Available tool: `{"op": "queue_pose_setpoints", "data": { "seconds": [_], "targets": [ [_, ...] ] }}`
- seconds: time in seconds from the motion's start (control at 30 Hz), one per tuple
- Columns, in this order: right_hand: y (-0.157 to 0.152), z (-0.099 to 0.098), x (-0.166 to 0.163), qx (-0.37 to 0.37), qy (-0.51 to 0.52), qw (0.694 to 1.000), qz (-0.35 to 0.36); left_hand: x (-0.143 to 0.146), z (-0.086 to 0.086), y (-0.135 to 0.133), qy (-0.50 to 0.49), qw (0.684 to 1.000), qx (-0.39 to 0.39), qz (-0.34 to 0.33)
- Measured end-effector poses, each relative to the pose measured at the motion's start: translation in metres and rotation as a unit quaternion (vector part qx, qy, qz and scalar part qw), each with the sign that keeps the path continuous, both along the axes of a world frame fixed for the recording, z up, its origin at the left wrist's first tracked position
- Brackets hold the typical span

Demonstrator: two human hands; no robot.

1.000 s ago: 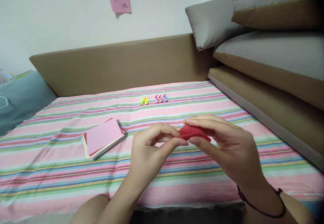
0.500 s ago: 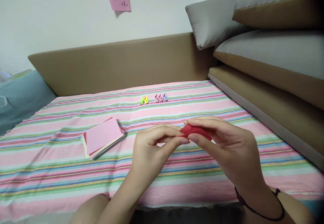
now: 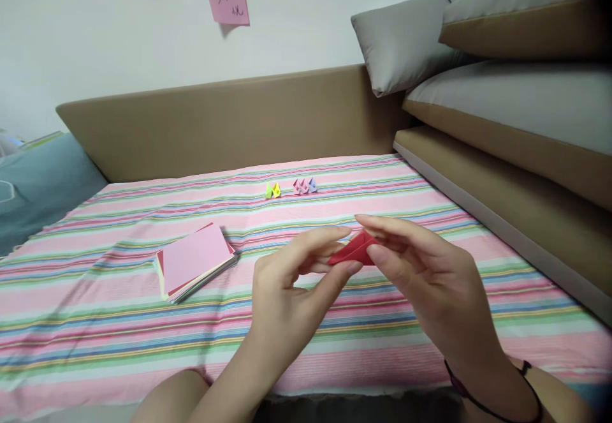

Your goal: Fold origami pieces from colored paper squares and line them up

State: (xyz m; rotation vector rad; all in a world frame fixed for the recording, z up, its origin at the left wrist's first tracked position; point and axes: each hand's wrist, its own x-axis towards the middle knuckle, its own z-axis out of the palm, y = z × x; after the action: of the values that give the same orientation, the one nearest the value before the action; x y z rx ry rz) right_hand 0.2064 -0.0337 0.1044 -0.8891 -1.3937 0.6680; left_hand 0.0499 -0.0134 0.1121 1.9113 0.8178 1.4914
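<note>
Between both hands, above the striped sheet [image 3: 382, 346], is a small folded piece of red paper [image 3: 352, 251]. My left hand [image 3: 291, 282] pinches its left end, the thumb along the lower edge. My right hand [image 3: 425, 276] holds the right end, its thumb pressed on the near face and its fingers behind. The fingers cover part of the folds. Beyond the hands stand small folded paper pieces: a green and yellow pair [image 3: 273, 191], and a pink and blue group [image 3: 305, 186].
A stack of coloured paper sheets [image 3: 194, 257], pink on top, lies left of my hands. Grey and brown cushions [image 3: 507, 104] are piled on the right. A brown backboard [image 3: 229, 129] runs along the wall, with a teal pillow [image 3: 48, 174] at far left.
The red paper has been turned in the fingers and now shows a raised peak with a triangular face. My left index finger has lifted from it; both hands stay in nearly the same place.
</note>
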Motion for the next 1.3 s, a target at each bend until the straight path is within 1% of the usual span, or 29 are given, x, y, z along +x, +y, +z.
{"op": "queue_pose_setpoints", "data": {
  "seconds": [0.1,0.23,0.33,0.43,0.6,0.8,0.93,1.07,1.17,1.3],
  "targets": [
    [0.000,0.000,0.000,-0.008,0.011,1.000,-0.011,-0.001,-0.001,-0.001,0.030,0.999,0.038,0.002],
    [0.001,-0.001,-0.001,-0.006,0.053,0.999,-0.008,-0.001,-0.001,-0.001,0.050,0.995,0.077,0.031],
    [0.002,0.001,-0.001,0.001,0.043,0.999,0.017,0.000,0.001,0.000,0.040,0.995,0.081,0.039],
    [0.001,0.002,-0.001,-0.002,0.034,0.999,0.018,0.000,0.003,0.000,0.035,0.996,0.071,0.029],
    [0.000,0.003,-0.004,-0.007,0.031,0.999,-0.036,0.001,0.003,-0.002,0.026,0.999,0.032,0.008],
    [-0.003,0.001,-0.008,0.014,0.027,0.996,-0.078,0.005,0.002,-0.004,-0.013,1.000,-0.019,0.014],
    [-0.004,-0.001,-0.008,0.014,0.025,0.996,-0.080,0.007,0.002,-0.006,-0.024,0.998,-0.050,0.011],
    [-0.005,-0.002,-0.008,0.008,0.022,0.997,-0.079,0.011,0.005,-0.009,-0.076,0.990,-0.122,0.011],
    [-0.006,-0.001,-0.009,0.002,0.024,0.997,-0.076,0.012,0.005,-0.009,-0.103,0.981,-0.165,-0.005],
    [-0.007,0.000,-0.010,-0.017,0.062,0.996,-0.067,0.010,0.004,-0.008,-0.104,0.976,-0.188,-0.017]
  ]
}}
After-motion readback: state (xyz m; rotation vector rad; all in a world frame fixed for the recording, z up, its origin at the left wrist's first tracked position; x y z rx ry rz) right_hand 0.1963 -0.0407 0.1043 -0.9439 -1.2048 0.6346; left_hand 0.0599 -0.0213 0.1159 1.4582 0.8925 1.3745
